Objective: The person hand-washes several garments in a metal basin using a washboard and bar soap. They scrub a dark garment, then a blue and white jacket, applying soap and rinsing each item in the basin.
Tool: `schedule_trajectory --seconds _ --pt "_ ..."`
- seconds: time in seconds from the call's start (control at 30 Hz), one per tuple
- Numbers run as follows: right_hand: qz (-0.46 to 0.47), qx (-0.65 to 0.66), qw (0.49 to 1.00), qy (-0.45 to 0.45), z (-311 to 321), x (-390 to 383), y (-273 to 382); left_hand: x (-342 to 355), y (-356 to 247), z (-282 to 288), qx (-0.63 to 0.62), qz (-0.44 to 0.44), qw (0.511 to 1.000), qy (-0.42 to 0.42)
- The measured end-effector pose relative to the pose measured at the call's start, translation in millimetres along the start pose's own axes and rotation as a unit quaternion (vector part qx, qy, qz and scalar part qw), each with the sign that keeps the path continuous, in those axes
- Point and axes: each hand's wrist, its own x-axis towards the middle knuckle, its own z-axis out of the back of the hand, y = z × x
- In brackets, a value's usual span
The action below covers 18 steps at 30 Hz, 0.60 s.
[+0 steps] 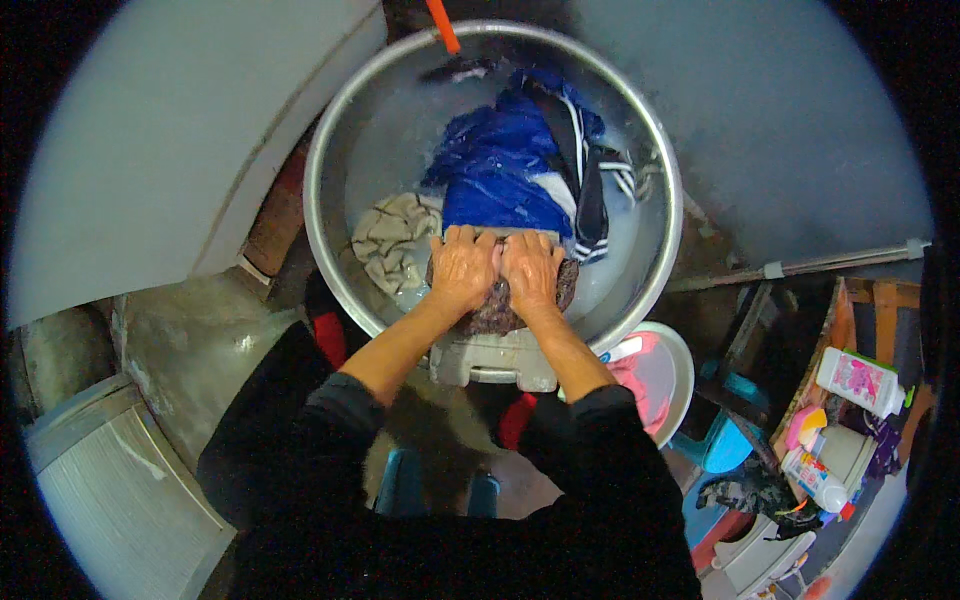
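Observation:
Side by side, my left hand (463, 272) and my right hand (530, 268) press down on a wet, dark brown mottled cloth (490, 318). Both hands have curled fingers gripping the cloth, and the thumbs sit close together in the middle. Beneath it is a pale washboard (494, 360), whose near end rests over the rim of a large round metal basin (318, 205). Just beyond my fingertips spreads a soaked blue garment (505, 180). Parts of the brown cloth are hidden under my hands.
Cloudy water fills the basin, with a beige checked cloth (395, 240) and a black garment with white stripes (590, 190) in it. An orange hose (443, 25) hangs over the far rim. A smaller basin (683, 370) holds pink cloth. Bottles (860, 382) stand at right.

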Motion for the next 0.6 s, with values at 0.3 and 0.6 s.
schedule_trajectory --seconds 0.3,0.6 --pt "0.06 0.083 0.992 0.079 22 -69 12 -66 -2 18 -0.074 -0.121 0.99 0.023" --pt "0.001 0.316 0.931 -0.183 48 76 42 50 70 68 -0.044 0.146 0.975 -0.159"
